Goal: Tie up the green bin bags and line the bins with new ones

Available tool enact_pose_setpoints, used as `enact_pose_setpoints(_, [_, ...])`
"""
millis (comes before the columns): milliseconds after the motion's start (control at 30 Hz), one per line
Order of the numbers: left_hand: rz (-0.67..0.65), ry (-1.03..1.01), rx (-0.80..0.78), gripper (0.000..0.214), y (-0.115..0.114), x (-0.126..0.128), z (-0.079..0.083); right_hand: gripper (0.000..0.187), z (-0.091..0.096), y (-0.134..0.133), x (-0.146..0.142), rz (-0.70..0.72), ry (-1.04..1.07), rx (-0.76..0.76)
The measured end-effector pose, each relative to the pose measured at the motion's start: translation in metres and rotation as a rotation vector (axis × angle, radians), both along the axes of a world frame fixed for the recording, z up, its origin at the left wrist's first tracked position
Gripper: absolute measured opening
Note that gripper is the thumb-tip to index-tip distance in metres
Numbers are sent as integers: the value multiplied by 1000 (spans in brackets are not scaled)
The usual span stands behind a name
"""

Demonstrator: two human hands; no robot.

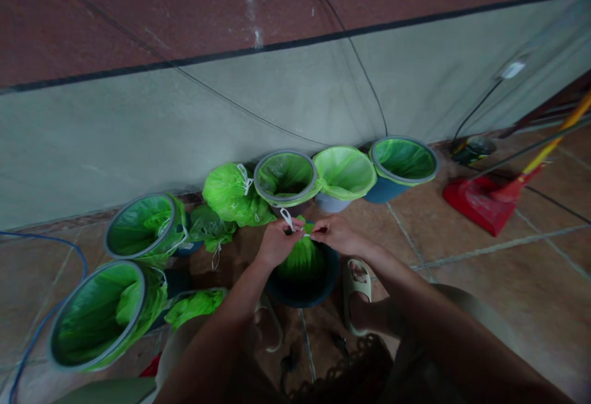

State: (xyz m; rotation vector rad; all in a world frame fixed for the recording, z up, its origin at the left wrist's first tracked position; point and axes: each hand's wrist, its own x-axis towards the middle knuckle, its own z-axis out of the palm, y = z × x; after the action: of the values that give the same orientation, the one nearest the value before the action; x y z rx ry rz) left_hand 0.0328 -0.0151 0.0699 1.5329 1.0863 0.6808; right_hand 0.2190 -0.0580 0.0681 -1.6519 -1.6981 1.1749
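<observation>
My left hand [281,241] and my right hand [336,234] meet over a dark bin [331,284] between my feet. Inside it is a green trash bag [302,265], its neck gathered up between my fingers. Both hands pinch the white drawstring [306,235] at the neck, and a loop of it stands up beside the left hand. Just beyond lies a full green bag [231,191] with its white string tied. Nearest past my hands are a grey-rimmed bin [316,177] and a pale bin lined in light green [332,202].
A blue bin [385,189] stands farther right along the wall. Two lined bins, one upper [111,231] and one lower [54,336], stand at left. A red dustpan [482,204] lies on the right. A blue hose [34,336] and dark cables run along floor and wall.
</observation>
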Motion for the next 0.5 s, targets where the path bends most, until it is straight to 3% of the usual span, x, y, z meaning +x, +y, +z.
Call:
enact_pose_setpoints(100, [-97, 53, 117, 18, -4, 1, 3, 18, 0, 1, -4, -99, -45, 81])
enact_pose_setpoints(200, [-156, 103, 275, 29, -9, 3, 2, 24, 2, 1, -12, -64, 34, 130])
enact_pose_setpoints(333, [-86, 137, 399, 32, -16, 7, -3, 25, 3, 1, -20, -7, 178, -3])
enact_pose_setpoints(500, [23, 172, 366, 34, -20, 10, -5, 23, -5, 1, -20, -111, 386, -159])
